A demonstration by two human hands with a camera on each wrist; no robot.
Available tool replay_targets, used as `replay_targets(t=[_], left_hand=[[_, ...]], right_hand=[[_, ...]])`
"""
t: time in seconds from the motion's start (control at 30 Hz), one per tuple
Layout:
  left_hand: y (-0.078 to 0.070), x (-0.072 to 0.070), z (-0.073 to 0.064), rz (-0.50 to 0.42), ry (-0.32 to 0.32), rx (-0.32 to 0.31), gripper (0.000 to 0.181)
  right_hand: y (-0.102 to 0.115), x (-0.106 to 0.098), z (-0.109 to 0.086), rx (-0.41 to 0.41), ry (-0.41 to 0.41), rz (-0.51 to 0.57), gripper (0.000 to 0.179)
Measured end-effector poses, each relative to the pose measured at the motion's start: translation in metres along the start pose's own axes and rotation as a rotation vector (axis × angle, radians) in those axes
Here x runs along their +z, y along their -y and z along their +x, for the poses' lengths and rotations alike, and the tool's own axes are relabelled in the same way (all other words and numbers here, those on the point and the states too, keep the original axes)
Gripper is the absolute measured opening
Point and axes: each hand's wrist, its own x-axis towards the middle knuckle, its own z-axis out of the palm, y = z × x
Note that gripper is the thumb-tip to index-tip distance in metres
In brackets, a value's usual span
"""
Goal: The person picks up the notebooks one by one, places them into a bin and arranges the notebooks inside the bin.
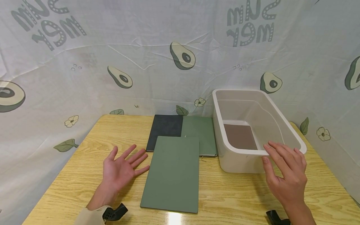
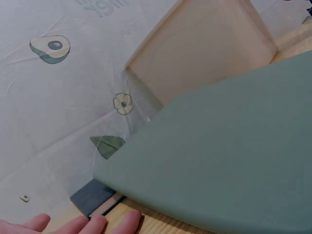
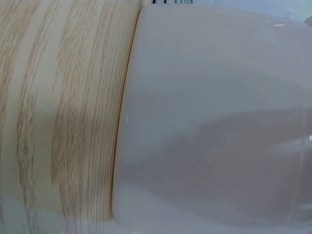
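Observation:
A green hardcover book [image 1: 171,175] lies at the middle front, its far end overlapping a black book [image 1: 166,128] and a second green book [image 1: 203,134]. My left hand [image 1: 119,170] is palm up with fingers spread, the little finger right at the front book's left edge. In the left wrist view, the fingers [image 2: 127,222] show below that book's cover [image 2: 209,156]. My right hand [image 1: 287,175] has its fingers extended at the near rim of a light plastic bin [image 1: 233,161]. A flat brown piece [image 1: 240,137] lies on the bin's floor. The bin's outer wall [image 3: 209,122] fills much of the right wrist view.
The wood-grain table [image 1: 225,200] runs back to a pale cloth [image 1: 157,75] printed with avocados, leaves and flowers. The bin stands at the back right, against the second green book's right side. A black wrist device [image 1: 114,213] sits on the left wrist.

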Motion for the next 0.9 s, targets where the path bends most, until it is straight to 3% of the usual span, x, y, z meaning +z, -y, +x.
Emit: replay_targets(t=[0.17,0.53,0.9], left_hand=[[0.0003,0.0006,0.0001,0.052,0.009,-0.020,0.085],[0.0053,0.0081,-0.0002,0.126,-0.073,-0.041,0.088],[0.0099,0.0061,0.0005,0.162,-0.015,-0.095,0.090]], right_hand=[[-0.0020,-0.0005,-0.0018,-0.001,0.004,-0.003,0.043],[-0.0015,-0.0006,-0.0013,-0.004,0.001,0.000,0.043],[-0.0019,0.0002,-0.0013,-0.009,-0.002,0.002,0.043]])
